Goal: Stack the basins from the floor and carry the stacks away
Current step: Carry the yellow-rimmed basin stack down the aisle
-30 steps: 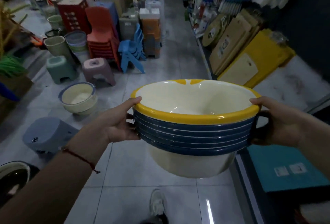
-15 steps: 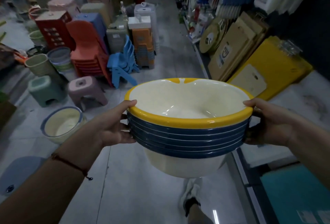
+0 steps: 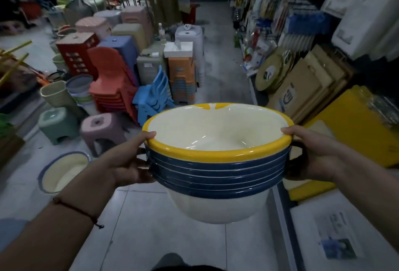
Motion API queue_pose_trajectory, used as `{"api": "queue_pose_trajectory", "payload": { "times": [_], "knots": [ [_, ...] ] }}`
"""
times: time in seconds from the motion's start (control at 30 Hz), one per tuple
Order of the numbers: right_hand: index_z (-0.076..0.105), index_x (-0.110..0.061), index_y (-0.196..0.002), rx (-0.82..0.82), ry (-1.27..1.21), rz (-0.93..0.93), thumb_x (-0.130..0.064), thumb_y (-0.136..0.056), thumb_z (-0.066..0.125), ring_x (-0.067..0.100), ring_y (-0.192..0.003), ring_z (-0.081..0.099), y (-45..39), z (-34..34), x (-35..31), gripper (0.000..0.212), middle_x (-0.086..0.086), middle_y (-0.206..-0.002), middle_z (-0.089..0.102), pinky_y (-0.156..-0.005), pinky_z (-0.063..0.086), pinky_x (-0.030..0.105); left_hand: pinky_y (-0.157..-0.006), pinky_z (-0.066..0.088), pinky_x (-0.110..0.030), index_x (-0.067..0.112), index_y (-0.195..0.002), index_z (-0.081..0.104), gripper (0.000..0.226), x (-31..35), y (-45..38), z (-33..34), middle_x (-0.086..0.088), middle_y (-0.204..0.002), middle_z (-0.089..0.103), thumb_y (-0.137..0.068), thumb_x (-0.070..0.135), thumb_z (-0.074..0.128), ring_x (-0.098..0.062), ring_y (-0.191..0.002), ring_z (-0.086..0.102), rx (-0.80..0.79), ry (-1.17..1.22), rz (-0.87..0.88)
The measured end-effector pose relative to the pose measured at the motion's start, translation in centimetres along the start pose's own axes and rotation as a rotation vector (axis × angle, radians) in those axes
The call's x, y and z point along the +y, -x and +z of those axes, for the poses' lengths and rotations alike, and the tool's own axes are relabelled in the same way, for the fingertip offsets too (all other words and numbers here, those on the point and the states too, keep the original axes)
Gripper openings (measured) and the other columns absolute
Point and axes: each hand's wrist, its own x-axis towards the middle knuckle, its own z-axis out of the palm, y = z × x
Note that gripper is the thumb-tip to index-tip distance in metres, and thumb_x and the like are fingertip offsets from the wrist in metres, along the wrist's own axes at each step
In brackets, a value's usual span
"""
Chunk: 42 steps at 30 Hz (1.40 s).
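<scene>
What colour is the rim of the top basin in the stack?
Yellow; the top basin's rim shows best in the head view, above blue rims.

No readable text in view

Labels on the cardboard boards [image 3: 289, 95] and the round boards [image 3: 269, 74] appear printed, but too blurred to read.

The pale tiled floor [image 3: 151, 227] carries a blue-rimmed basin [image 3: 64, 172] at its left side, with a pink stool [image 3: 101, 130] and green stool [image 3: 58, 124] beyond, beside stacked orange chairs [image 3: 112, 85].
</scene>
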Motion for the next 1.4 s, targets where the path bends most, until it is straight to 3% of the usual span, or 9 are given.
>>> {"api": "queue_pose_trajectory", "payload": {
  "times": [0.17,0.33,0.47,0.73,0.87,1.07,1.17,1.3,1.4],
  "knots": [
    [0.058,-0.011,-0.120,-0.062,0.014,-0.039,-0.032,-0.080,0.071,0.040,-0.104,0.059,-3.2,1.5,-5.6,0.047,0.024,-0.113,0.060,-0.093,0.049,0.052,-0.078,0.054,-0.047,0.010,-0.107,0.058,0.059,4.9,-3.6,1.5,-0.018,-0.104,0.054,-0.059,0.040,0.078,-0.036,-0.090,0.057,0.007,0.029,0.037],
    [0.054,-0.001,-0.110,-0.028,-0.066,-0.046,-0.032,-0.083,0.072,0.038,-0.103,0.062,-7.9,4.1,-10.4,0.044,0.023,-0.114,0.062,-0.084,0.053,0.049,-0.083,0.053,-0.050,0.013,-0.100,0.059,0.050,10.0,-10.4,1.9,-0.020,-0.106,0.055,-0.063,0.041,0.078,-0.036,-0.092,0.057,0.017,0.033,0.064],
    [0.045,-0.003,-0.131,0.015,-0.063,-0.042,-0.034,-0.081,0.073,0.039,-0.109,0.060,-12.7,7.4,-15.2,0.065,0.023,-0.122,0.060,-0.092,0.051,0.051,-0.084,0.054,-0.054,0.013,-0.108,0.059,0.056,15.2,-17.3,1.6,-0.023,-0.111,0.058,-0.065,0.043,0.078,-0.039,-0.096,0.061,0.000,0.031,0.046],
    [0.046,-0.004,-0.122,0.106,-0.083,0.007,-0.035,-0.085,0.069,0.038,-0.110,0.056,-20.7,13.6,-25.6,0.053,0.023,-0.123,0.056,-0.087,0.048,0.049,-0.071,0.054,-0.047,0.015,-0.115,0.057,0.043,27.6,-27.9,3.0,-0.019,-0.110,0.060,-0.084,0.043,0.069,-0.038,-0.099,0.061,-0.034,-0.046,0.002],
    [0.044,-0.003,-0.132,0.097,-0.128,0.024,-0.035,-0.082,0.071,0.039,-0.113,0.055,-24.1,14.7,-29.8,0.066,0.022,-0.126,0.055,-0.086,0.049,0.050,-0.064,0.052,-0.045,0.014,-0.115,0.056,0.046,32.9,-31.4,4.2,-0.019,-0.102,0.061,-0.081,0.042,0.070,-0.036,-0.093,0.062,-0.041,-0.067,-0.004],
    [0.045,-0.003,-0.134,0.066,-0.166,0.026,-0.033,-0.081,0.070,0.039,-0.111,0.056,-29.8,15.7,-36.2,0.066,0.021,-0.125,0.056,-0.075,0.049,0.050,-0.075,0.056,-0.053,0.012,-0.121,0.057,0.057,39.4,-37.7,6.7,-0.023,-0.124,0.059,-0.075,0.041,0.076,-0.041,-0.106,0.061,-0.035,-0.069,-0.019],
    [0.046,-0.004,-0.134,0.040,-0.170,0.029,-0.032,-0.071,0.074,0.039,-0.110,0.057,-33.6,15.6,-40.1,0.074,0.021,-0.123,0.057,-0.078,0.050,0.050,-0.077,0.056,-0.056,0.010,-0.124,0.056,0.062,42.7,-41.1,8.8,-0.025,-0.124,0.059,-0.074,0.039,0.077,-0.042,-0.107,0.061,-0.022,-0.053,-0.030],
    [0.048,-0.006,-0.127,0.024,-0.175,0.030,-0.034,-0.080,0.070,0.039,-0.106,0.057,-39.0,15.0,-45.7,0.059,0.022,-0.117,0.058,-0.078,0.049,0.049,-0.087,0.052,-0.058,0.010,-0.115,0.057,0.048,46.8,-45.8,12.5,-0.025,-0.119,0.059,-0.081,0.040,0.072,-0.041,-0.107,0.061,-0.003,-0.068,-0.031],
    [0.052,-0.005,-0.119,0.006,-0.137,0.032,-0.034,-0.081,0.069,0.039,-0.106,0.057,-42.9,14.3,-51.1,0.051,0.023,-0.114,0.059,-0.091,0.047,0.051,-0.090,0.050,-0.057,0.010,-0.114,0.056,0.046,50.2,-49.2,15.6,-0.023,-0.114,0.060,-0.081,0.040,0.071,-0.039,-0.106,0.060,0.005,-0.045,-0.034]
  ]
}}
